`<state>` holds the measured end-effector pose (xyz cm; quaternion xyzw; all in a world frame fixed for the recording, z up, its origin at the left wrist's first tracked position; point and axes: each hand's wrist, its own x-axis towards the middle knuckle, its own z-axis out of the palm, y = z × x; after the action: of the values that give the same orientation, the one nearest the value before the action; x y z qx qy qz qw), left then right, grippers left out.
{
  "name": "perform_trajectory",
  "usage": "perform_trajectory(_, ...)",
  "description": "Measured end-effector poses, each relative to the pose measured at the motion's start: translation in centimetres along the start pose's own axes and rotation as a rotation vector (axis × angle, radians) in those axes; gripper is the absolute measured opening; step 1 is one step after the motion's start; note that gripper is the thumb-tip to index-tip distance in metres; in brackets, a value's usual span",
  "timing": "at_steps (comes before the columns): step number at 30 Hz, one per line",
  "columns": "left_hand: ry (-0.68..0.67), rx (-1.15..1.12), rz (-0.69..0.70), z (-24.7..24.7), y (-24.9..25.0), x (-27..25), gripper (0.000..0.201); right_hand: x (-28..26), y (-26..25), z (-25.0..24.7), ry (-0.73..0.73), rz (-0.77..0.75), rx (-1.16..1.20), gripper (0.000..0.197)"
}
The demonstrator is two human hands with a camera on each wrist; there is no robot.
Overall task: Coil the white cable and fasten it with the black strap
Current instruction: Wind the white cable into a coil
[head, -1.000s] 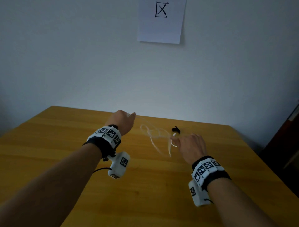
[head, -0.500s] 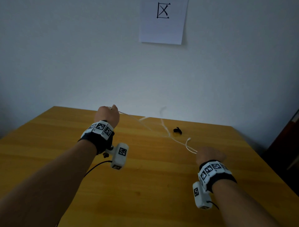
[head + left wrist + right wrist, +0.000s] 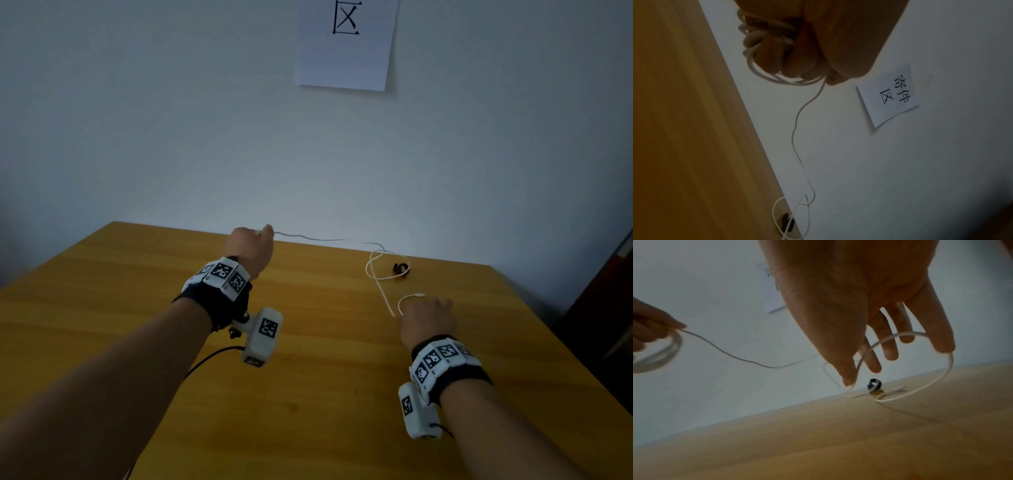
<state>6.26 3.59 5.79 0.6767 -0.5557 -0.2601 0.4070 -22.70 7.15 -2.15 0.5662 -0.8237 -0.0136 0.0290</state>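
My left hand [image 3: 251, 246] is held above the far side of the table, fist closed round several turns of the white cable [image 3: 764, 37] wound on its fingers. From the fist the white cable [image 3: 325, 239] runs right, makes a loose loop beside the small black strap [image 3: 400, 270] lying on the table, then comes back toward my right hand [image 3: 428, 318]. In the right wrist view the right hand [image 3: 879, 353] has straight, spread fingers. The cable's end loop [image 3: 941, 382] is threaded loosely among them. The strap [image 3: 874, 384] lies just beyond the thumb, untouched.
The wooden table [image 3: 308, 394] ends at a pale wall close behind the strap. A paper sign [image 3: 346, 44] hangs on the wall. Dark furniture [image 3: 613, 301] stands past the table's right edge.
The cable, stretched straight between my hands half a second ago, now sags with a loop lying by the strap. My right hand has loosened from a fist. The left hand shifted slightly right.
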Motion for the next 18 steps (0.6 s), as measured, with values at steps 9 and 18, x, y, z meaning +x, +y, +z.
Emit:
perform_trajectory(9, -0.280, -0.183, -0.079, 1.1, 1.8, -1.8, 0.059, -2.4, -6.2, -4.0, 0.223, -0.137, 0.085, 0.075)
perform_trajectory(18, -0.757, -0.750, -0.198, 0.4, 1.9, -2.2, 0.058, -2.1, -8.1, -2.6, 0.164, -0.666, 0.600, 0.043)
